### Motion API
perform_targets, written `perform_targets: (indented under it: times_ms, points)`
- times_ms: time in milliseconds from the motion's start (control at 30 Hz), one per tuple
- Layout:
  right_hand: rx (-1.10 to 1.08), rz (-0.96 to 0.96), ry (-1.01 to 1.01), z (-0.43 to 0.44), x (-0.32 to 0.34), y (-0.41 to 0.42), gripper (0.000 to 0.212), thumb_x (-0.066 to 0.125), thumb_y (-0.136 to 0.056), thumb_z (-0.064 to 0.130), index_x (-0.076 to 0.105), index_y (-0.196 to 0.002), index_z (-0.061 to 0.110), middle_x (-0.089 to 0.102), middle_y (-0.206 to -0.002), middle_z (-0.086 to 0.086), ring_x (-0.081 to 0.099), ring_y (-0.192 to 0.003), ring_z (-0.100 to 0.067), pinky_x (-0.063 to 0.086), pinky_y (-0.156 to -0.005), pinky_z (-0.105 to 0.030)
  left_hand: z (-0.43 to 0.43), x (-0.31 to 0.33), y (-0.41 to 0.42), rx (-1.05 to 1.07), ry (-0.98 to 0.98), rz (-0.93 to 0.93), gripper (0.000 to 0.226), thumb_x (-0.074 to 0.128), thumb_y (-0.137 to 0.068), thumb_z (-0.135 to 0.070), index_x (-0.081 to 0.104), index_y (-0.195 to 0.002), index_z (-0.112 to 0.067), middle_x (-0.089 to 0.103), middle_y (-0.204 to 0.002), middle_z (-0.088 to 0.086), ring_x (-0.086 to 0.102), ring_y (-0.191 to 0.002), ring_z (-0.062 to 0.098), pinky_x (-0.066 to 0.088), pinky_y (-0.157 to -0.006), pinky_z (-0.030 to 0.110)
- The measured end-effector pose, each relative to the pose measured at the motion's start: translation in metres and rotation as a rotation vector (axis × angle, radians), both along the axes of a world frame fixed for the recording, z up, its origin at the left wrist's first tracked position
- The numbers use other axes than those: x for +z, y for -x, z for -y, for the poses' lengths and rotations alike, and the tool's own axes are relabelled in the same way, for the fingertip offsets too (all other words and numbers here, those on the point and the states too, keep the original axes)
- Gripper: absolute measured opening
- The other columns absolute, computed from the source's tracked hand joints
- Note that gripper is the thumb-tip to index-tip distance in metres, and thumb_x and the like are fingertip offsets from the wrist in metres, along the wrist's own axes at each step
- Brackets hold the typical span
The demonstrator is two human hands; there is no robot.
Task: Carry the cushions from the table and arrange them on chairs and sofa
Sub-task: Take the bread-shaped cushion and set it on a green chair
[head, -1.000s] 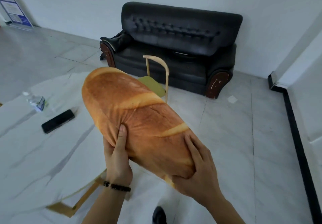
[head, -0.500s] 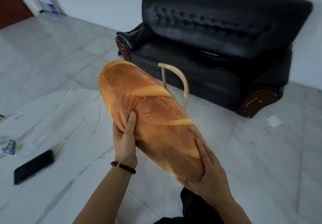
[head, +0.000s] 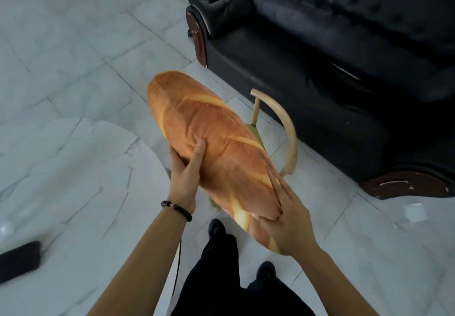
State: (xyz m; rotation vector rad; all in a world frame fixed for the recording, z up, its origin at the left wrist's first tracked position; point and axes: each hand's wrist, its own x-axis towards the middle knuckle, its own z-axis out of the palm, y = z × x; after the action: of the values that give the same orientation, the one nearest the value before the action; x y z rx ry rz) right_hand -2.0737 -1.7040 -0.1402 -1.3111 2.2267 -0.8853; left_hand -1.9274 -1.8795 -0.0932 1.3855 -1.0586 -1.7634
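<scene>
Cushion (head: 211, 143): long, loaf-shaped, printed as a brown bread crust. It is held in the air in both hands, tilted, with the far end higher and to the left and the near end low and to the right. It hangs above the chair (head: 283, 118), not touching it as far as can be seen.

Left hand (head: 186, 173): grips the cushion's left flank at mid-length. The thumb lies on top and the fingers are wrapped under, out of sight. A dark bead bracelet (head: 177, 208) is on the wrist.

Right hand (head: 288, 219): clamps the near end. The fingers lie close together on the upper face and dent the fabric. The thumb is hidden.

Chair: curved pale wooden back rail and an olive seat (head: 256, 134), mostly covered from view by the cushion. It stands just in front of the sofa.

Sofa (head: 320, 57): black, with a tufted back and round brown wooden arm fronts. It stands against the far wall, upper right.

Table (head: 73, 180): white marble top with a rounded edge, lower left. A black phone (head: 18, 259) lies flat on it at the left border.

Floor (head: 86, 57): pale grey veined tiles. A small white scrap (head: 414, 211) lies near the sofa's right arm.

Black trousers (head: 221, 278) and dark shoes (head: 216, 227) show at the bottom of the view.
</scene>
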Motion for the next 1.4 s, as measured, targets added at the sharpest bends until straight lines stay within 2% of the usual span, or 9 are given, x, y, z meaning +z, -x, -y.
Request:
perform_targets:
  times_ms: [233, 533, 733, 900, 1033, 1133, 1233, 1300, 1400]
  points:
    - [-0.063, 0.166, -0.171, 0.099, -0.063, 0.048, 0.098, 0.084, -0.077, 0.037, 0.028, -0.158, 0.036, 0.046, -0.155, 0.013, 0.052, -0.133, -0.016, 0.049, -0.104, -0.037, 0.118, -0.089, 0.070, -0.068, -0.080, 0.090, 0.088, 0.067, -0.090, -0.055, 0.019, -0.160, -0.032, 0.038, -0.158, -0.008, 0.043, -0.138, 0.013, 0.035, -0.120, 0.041]
    - [-0.102, 0.424, -0.494, 0.181, -0.242, 0.121, 0.132, 0.088, -0.057, 0.069, 0.006, -0.158, 0.044, 0.022, -0.162, 0.007, 0.032, -0.148, -0.018, 0.036, -0.117, -0.044, 0.157, -0.311, 0.144, -0.199, -0.218, 0.355, 0.072, 0.047, -0.099, -0.060, 0.024, -0.160, -0.030, 0.034, -0.163, -0.010, 0.036, -0.147, 0.010, 0.028, -0.119, 0.027]
    - [-0.158, 0.451, -0.407, 0.196, -0.294, 0.142, 0.133, 0.094, -0.052, 0.060, 0.011, -0.154, 0.050, 0.024, -0.155, 0.014, 0.031, -0.144, -0.010, 0.029, -0.112, -0.031, 0.165, -0.390, 0.149, -0.097, -0.312, 0.258, 0.119, 0.071, -0.061, -0.085, 0.020, -0.158, -0.038, 0.042, -0.157, -0.011, 0.047, -0.140, 0.011, 0.038, -0.118, 0.041]
    - [-0.142, 0.456, -0.366, 0.198, -0.292, 0.133, 0.125, 0.093, -0.062, 0.054, 0.014, -0.159, 0.041, 0.029, -0.158, 0.010, 0.033, -0.144, -0.007, 0.032, -0.113, -0.027, 0.172, -0.405, 0.136, -0.165, -0.456, 0.062, 0.116, 0.082, -0.060, -0.074, 0.035, -0.155, -0.028, 0.055, -0.150, -0.001, 0.056, -0.135, 0.020, 0.046, -0.112, 0.046]
    - [-0.172, 0.460, -0.324, 0.197, -0.278, 0.133, 0.113, 0.088, -0.071, 0.050, 0.022, -0.161, 0.029, 0.043, -0.152, 0.008, 0.042, -0.138, -0.002, 0.037, -0.107, -0.010, 0.177, -0.375, 0.150, -0.067, -0.386, 0.145, 0.112, 0.087, -0.055, -0.070, 0.047, -0.147, -0.023, 0.065, -0.138, -0.004, 0.064, -0.125, 0.013, 0.052, -0.106, 0.039]
    - [-0.180, 0.472, -0.351, 0.194, -0.271, 0.151, 0.110, 0.086, -0.072, 0.054, 0.023, -0.160, 0.030, 0.046, -0.153, 0.012, 0.045, -0.139, -0.002, 0.041, -0.114, -0.028, 0.179, -0.357, 0.172, -0.055, -0.275, 0.204, 0.108, 0.081, -0.060, -0.070, 0.040, -0.150, -0.029, 0.061, -0.138, -0.014, 0.062, -0.123, 0.004, 0.052, -0.105, 0.032]
    - [-0.229, 0.454, -0.423, 0.194, -0.277, 0.171, 0.104, 0.081, -0.080, 0.050, 0.019, -0.161, 0.027, 0.042, -0.157, 0.007, 0.044, -0.142, -0.011, 0.038, -0.118, -0.041, 0.174, -0.358, 0.201, -0.113, -0.232, 0.231, 0.118, 0.065, -0.058, -0.090, 0.025, -0.157, -0.039, 0.042, -0.157, -0.011, 0.045, -0.141, 0.009, 0.039, -0.117, 0.042]
    - [-0.285, 0.485, -0.450, 0.196, -0.280, 0.177, 0.103, 0.077, -0.086, 0.045, 0.012, -0.163, 0.026, 0.035, -0.162, 0.006, 0.039, -0.146, -0.014, 0.033, -0.122, -0.043, 0.168, -0.365, 0.214, -0.135, -0.255, 0.238, 0.120, 0.059, -0.058, -0.093, 0.014, -0.158, -0.044, 0.027, -0.165, -0.009, 0.032, -0.149, 0.016, 0.031, -0.121, 0.050]
    - [-0.295, 0.511, -0.414, 0.199, -0.273, 0.173, 0.090, 0.075, -0.089, 0.036, 0.021, -0.161, 0.029, 0.044, -0.156, 0.009, 0.045, -0.142, -0.009, 0.036, -0.120, -0.039, 0.171, -0.371, 0.211, -0.091, -0.255, 0.276, 0.126, 0.067, -0.059, -0.083, 0.009, -0.161, -0.038, 0.030, -0.163, -0.006, 0.038, -0.145, 0.016, 0.035, -0.120, 0.045]
